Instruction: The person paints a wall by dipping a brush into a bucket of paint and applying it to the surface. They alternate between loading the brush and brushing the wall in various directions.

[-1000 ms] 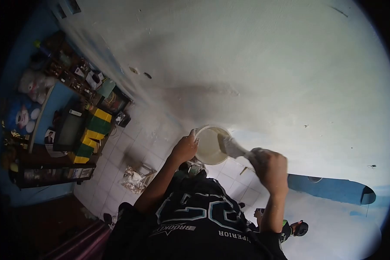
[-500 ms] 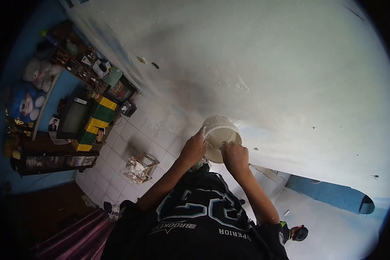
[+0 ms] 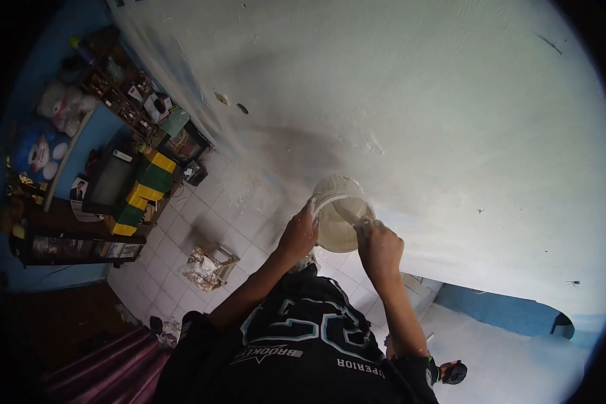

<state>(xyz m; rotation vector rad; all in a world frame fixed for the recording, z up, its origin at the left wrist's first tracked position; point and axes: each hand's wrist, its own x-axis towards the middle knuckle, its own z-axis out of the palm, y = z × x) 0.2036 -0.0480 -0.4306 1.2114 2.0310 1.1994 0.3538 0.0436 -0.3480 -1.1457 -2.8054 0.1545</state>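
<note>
A pale plastic bucket [image 3: 339, 245], smeared with whitish paste, is held tilted in front of my chest, close to the wall. My left hand [image 3: 300, 230] grips its rim from the left side, fingers spotted with white. In my right hand [image 3: 382, 250] is a putty knife [image 3: 347, 215], its blade reaching into the bucket's mouth from the right. Fingers wrap around its handle, which is mostly hidden. Whitish residue coats the inside of the bucket.
A patchy white wall [image 3: 438, 135] rises ahead and to the right. On the tiled floor [image 3: 212, 219] stands a small splattered stool [image 3: 209, 266]. Shelves, a television [image 3: 114, 178] and plush toys [image 3: 66, 106] line the left. A dark object [image 3: 453, 372] shows at lower right.
My right hand has drawn back toward the right and slightly down from inside the bucket, bringing the putty knife's blade into sight. The left hand keeps its hold on the rim.
</note>
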